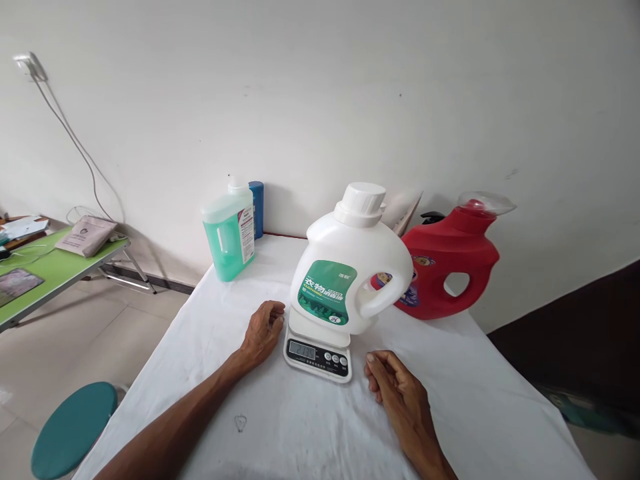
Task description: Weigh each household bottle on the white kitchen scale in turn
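A white detergent jug (350,267) with a green label and white cap stands upright on a small digital kitchen scale (318,355), whose display shows digits. My left hand (263,330) rests on the white tablecloth just left of the scale, fingers curled loosely and empty. My right hand (397,390) lies on the cloth just right of the scale, fingers curled in with nothing in them. Neither hand touches the jug.
A red detergent jug (447,263) with a clear cap stands behind right. A green liquid bottle (230,233) and a blue cylinder (257,208) stand at the back left. A teal stool (73,430) and a green folding table (47,270) are to the left.
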`<state>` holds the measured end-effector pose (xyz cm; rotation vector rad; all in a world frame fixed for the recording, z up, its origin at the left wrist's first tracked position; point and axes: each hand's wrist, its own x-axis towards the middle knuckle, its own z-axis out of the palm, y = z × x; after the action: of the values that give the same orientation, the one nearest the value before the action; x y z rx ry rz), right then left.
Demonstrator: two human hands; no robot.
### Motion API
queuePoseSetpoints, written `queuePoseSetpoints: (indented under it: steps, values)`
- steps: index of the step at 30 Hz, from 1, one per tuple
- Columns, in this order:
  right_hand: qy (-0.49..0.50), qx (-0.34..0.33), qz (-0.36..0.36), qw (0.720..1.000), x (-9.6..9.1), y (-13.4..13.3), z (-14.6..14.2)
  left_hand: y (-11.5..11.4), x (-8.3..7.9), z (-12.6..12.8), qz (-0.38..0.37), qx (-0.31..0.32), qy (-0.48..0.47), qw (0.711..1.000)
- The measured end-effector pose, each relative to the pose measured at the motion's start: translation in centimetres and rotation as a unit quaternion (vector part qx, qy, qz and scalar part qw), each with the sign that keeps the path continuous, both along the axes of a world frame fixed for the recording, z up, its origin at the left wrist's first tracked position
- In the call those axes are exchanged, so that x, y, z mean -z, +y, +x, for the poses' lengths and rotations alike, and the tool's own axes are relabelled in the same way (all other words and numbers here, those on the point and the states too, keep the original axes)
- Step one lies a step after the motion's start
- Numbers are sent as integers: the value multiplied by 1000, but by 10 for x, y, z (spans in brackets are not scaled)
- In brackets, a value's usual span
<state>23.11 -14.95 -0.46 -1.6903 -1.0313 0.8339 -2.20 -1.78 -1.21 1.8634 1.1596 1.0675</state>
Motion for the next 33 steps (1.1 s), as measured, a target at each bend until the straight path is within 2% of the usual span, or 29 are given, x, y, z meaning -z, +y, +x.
queuePoseSetpoints:
  steps: [6, 10, 13, 16, 19, 21, 23, 27, 30, 33]
  values:
    - [23, -6, -8, 1000, 0, 2, -1, 0, -2, 0, -16, -3, 0, 1000]
    - [80, -20, 12, 997, -14, 0, 1, 0, -2, 0, -13, 1, -8, 1000]
    - [102, -45, 28, 993, -44, -5, 10, 1, 0, -1, -17, 5, -16, 1000]
    - [55, -34, 59, 996, -84, -4, 20, 3, 1, -1, -32, 5, -15, 999]
    - [-12, 16, 139, 990, -120, 12, 22, 4, 0, -2, -45, 5, -10, 999]
    - [-29, 18, 194, 980, -132, 30, 19, 4, -1, -2, -50, 4, -9, 999]
    - [-10, -6, 224, 975, -135, 51, 15, 3, -1, -1, -51, 2, -10, 999]
    - [55, -44, 235, 969, -123, 87, 12, 4, 0, -1, -48, -1, -6, 999]
    - [104, -64, 261, 958, -117, 102, 15, 4, -1, 0, -53, -2, -5, 999]
    - [134, -88, 268, 950, -122, 107, 15, 3, -3, 0, -62, -4, -6, 998]
